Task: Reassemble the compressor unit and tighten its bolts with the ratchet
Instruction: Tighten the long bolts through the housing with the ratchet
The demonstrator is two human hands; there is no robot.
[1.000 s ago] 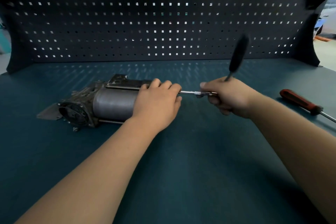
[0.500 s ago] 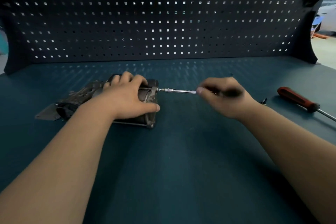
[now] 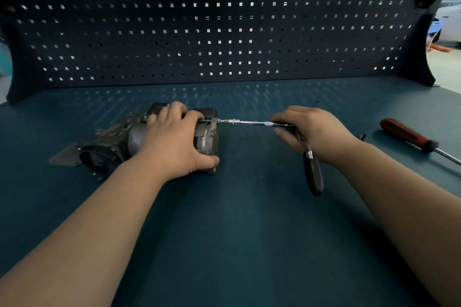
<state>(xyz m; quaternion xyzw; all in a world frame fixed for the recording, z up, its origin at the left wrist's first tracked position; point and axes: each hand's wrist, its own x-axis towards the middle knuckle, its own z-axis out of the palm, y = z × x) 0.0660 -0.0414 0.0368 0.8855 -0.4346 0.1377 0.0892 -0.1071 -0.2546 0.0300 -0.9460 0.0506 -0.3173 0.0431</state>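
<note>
Compressor unit (image 3: 208,137) is laid lengthwise left-right, gripped by the left hand (image 3: 172,142). Ratchet (image 3: 313,174) is clamped in the right hand (image 3: 316,132), extension bar (image 3: 249,122) pointed into the unit's right end, handle hung nearward.

One compressor unit (image 3: 208,138) left of centre. One ratchet (image 3: 314,174) right of centre. One red-handled screwdriver (image 3: 409,136) at the right edge. One small dark bit (image 3: 363,136) beside it. Two hands: left hand (image 3: 172,143), right hand (image 3: 318,132). One pegboard (image 3: 224,32). One counter (image 3: 237,244).
</note>
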